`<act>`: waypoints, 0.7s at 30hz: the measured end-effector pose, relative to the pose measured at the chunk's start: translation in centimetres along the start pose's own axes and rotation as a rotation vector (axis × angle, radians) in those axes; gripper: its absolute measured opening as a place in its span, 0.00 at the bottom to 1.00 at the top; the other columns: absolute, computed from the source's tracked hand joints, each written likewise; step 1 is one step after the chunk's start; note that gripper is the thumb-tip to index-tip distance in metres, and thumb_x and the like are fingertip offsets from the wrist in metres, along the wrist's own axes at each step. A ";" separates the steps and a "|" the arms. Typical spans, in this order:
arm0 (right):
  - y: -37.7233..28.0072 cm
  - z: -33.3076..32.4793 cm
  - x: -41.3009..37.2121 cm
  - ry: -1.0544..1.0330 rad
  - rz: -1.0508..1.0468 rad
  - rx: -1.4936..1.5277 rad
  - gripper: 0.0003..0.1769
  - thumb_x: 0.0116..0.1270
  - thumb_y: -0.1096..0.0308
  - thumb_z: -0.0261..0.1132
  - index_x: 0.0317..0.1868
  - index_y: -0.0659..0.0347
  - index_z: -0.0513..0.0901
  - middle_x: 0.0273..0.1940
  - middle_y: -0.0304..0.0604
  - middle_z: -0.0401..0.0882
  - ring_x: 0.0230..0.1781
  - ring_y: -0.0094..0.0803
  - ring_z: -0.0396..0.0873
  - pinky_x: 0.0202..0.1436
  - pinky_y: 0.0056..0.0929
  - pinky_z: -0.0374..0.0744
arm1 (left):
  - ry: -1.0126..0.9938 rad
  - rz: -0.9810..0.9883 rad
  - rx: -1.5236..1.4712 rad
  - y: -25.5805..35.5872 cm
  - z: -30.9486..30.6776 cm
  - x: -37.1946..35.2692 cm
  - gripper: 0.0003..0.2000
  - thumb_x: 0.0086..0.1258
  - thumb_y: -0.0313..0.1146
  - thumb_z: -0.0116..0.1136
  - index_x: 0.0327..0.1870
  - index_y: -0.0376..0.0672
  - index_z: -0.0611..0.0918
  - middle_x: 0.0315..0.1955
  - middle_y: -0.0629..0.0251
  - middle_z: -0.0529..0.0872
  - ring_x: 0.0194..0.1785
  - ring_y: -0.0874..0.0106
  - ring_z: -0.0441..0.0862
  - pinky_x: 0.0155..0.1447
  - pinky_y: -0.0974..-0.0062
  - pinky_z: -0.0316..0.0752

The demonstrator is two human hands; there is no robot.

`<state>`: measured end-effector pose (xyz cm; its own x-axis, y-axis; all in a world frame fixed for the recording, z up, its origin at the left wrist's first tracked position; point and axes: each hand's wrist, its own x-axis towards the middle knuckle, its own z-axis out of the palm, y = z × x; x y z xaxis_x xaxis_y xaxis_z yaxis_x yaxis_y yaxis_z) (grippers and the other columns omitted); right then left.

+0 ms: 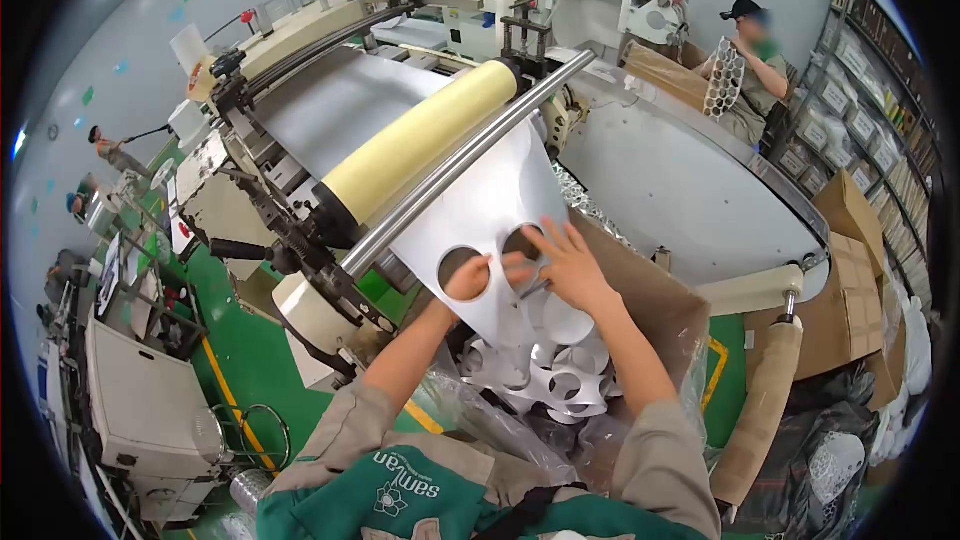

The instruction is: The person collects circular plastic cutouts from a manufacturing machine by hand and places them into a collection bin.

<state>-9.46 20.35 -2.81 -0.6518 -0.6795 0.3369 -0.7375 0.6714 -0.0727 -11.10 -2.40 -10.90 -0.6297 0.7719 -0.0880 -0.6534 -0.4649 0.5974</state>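
Note:
A white sheet [480, 202] with large round holes hangs from the machine, below a yellow roller [425, 140] and a steel bar [470, 162]. My left hand [470, 278] is at the left hole, partly behind the sheet, its fingers closed around the strip between the holes. Over the right hole is my right hand [568, 262], fingers spread, some blurred. Beneath both hands, an open cardboard box [650, 305] lined with clear plastic holds crumpled white offcuts [575, 385] and round pieces.
A large white machine panel [670, 170] stands at the right, with a brown roll [760, 410] below it. At the back right a person [765, 70] holds a perforated sheet. Shelves [860, 90] and cartons line the right side; a white cabinet [150, 390] is at left.

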 end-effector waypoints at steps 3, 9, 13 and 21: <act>2.1 4.0 -2.3 -0.090 -0.125 -0.183 0.03 0.48 0.68 0.63 0.23 0.57 0.82 0.46 0.38 0.74 0.55 0.35 0.67 0.62 0.40 0.62 | -0.098 -0.041 -0.049 -2.6 0.1 0.5 0.27 0.69 0.42 0.31 0.67 0.37 0.55 0.65 0.45 0.57 0.70 0.59 0.52 0.70 0.67 0.49; 0.5 15.7 -22.8 0.201 0.615 0.206 0.07 0.48 0.70 0.66 0.30 0.60 0.80 0.33 0.48 0.75 0.37 0.47 0.74 0.41 0.41 0.73 | 0.486 0.542 -0.258 -3.9 -0.1 -4.5 0.18 0.70 0.39 0.39 0.56 0.39 0.68 0.51 0.55 0.75 0.60 0.61 0.67 0.61 0.67 0.66; -2.2 19.6 -30.8 -0.688 0.887 0.217 0.20 0.50 0.63 0.68 0.41 0.67 0.78 0.44 0.54 0.75 0.45 0.48 0.76 0.47 0.41 0.75 | 0.587 0.749 -0.086 -2.1 1.6 -6.7 0.24 0.70 0.49 0.41 0.57 0.39 0.68 0.54 0.58 0.73 0.58 0.66 0.70 0.60 0.66 0.65; -3.3 2.8 -7.8 0.305 0.712 1.241 0.28 0.52 0.69 0.69 0.55 0.65 0.73 0.41 0.43 0.79 0.41 0.27 0.77 0.43 0.23 0.75 | 0.805 0.775 0.353 -1.5 4.0 -5.4 0.11 0.64 0.33 0.58 0.44 0.39 0.78 0.38 0.71 0.80 0.41 0.80 0.75 0.46 0.80 0.68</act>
<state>-2.45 22.56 -7.80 -0.9904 -0.1268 0.0547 -0.0606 0.0437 -0.9972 -5.01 -4.16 -8.13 -0.9751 -0.2215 -0.0067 0.0953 -0.4462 0.8899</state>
